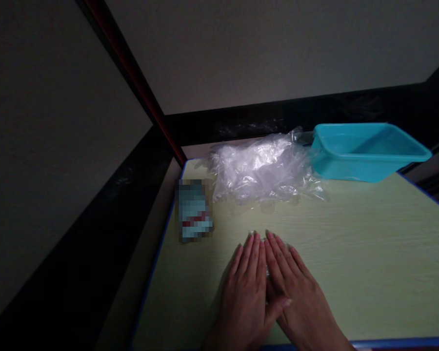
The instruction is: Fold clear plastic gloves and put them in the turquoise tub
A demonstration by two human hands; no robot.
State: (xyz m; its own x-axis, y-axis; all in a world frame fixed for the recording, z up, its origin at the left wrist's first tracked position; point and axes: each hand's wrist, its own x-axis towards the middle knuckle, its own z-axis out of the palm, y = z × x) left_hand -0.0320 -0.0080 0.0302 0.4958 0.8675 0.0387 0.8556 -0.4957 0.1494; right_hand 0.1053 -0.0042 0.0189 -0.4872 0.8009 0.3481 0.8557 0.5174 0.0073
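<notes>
My left hand (pixel 244 292) lies flat on the pale wood-grain table (pixel 369 258), fingers stretched forward and held side by side. Beside it, my right hand (pixel 296 287) rests palm down in the same way, and the two touch along their inner edges. The left thumb crosses over the back of the right hand. Small bits of clear, shiny plastic (pixel 267 270) peep out between the hands and at the fingertips. Most of whatever is under my palms is hidden.
A heap of crumpled clear plastic bags (pixel 263 168) lies at the table's back. Right of it stands a turquoise plastic basin (pixel 351 168). A blurred-out flat item (pixel 194 209) sits near the left edge. Walls (pixel 278 53) close in the back and left.
</notes>
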